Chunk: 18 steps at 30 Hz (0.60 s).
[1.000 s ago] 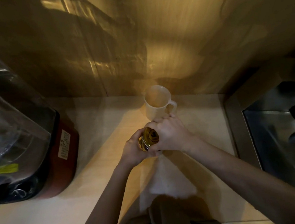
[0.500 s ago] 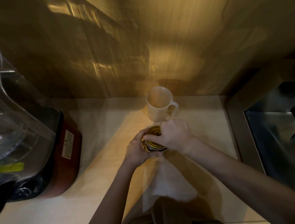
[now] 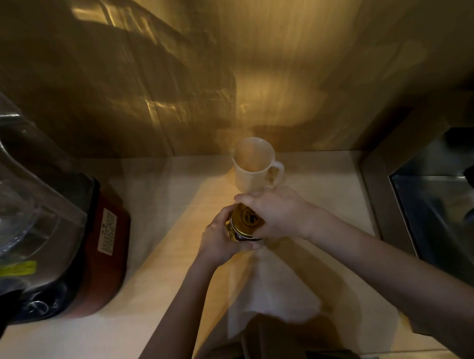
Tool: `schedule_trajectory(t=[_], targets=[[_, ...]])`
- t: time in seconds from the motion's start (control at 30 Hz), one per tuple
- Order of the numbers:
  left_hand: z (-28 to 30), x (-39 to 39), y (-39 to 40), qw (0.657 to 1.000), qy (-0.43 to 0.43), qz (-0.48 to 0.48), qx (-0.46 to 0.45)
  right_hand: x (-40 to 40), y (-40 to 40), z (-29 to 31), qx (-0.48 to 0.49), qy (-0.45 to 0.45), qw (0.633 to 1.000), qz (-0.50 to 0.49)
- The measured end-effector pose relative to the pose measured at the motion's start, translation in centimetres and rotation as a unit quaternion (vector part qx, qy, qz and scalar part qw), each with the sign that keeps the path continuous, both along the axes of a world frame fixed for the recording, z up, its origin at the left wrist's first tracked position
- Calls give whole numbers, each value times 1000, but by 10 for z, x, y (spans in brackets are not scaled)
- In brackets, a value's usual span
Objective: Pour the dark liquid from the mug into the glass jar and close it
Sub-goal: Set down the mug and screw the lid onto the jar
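A white mug (image 3: 253,164) stands upright near the back wall, handle to the right; I see no dark liquid in it. Just in front of it is the glass jar (image 3: 237,234), dark inside, standing on the counter. A gold lid (image 3: 247,219) with a dark emblem sits on top of the jar. My left hand (image 3: 222,240) wraps the jar's left side. My right hand (image 3: 281,214) grips the lid from the right and partly covers it. Most of the jar body is hidden by both hands.
A large blender (image 3: 28,221) with a clear pitcher and red base fills the left of the light wooden counter (image 3: 164,276). A steel sink (image 3: 455,213) lies at the right. A white paper towel (image 3: 272,290) lies on the counter in front of the jar.
The lid, held tilted over the jar a second ago, now sits on the jar top. My right hand has turned on it while my left hand keeps hold of the jar.
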<state>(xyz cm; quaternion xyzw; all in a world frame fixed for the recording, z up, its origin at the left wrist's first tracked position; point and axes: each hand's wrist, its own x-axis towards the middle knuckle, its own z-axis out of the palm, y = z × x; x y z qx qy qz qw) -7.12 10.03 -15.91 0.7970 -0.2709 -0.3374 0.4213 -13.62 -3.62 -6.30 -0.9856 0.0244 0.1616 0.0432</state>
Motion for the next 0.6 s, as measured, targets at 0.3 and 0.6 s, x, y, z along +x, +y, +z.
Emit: schedule_trajectory(t=[0.3, 0.6], targets=[[1, -1, 0, 1000, -6, 0, 14, 7, -4, -11, -7, 22, 999, 36], [-1, 1, 2, 1000, -8, -2, 3, -5, -6, -19, 58, -2, 998, -31]])
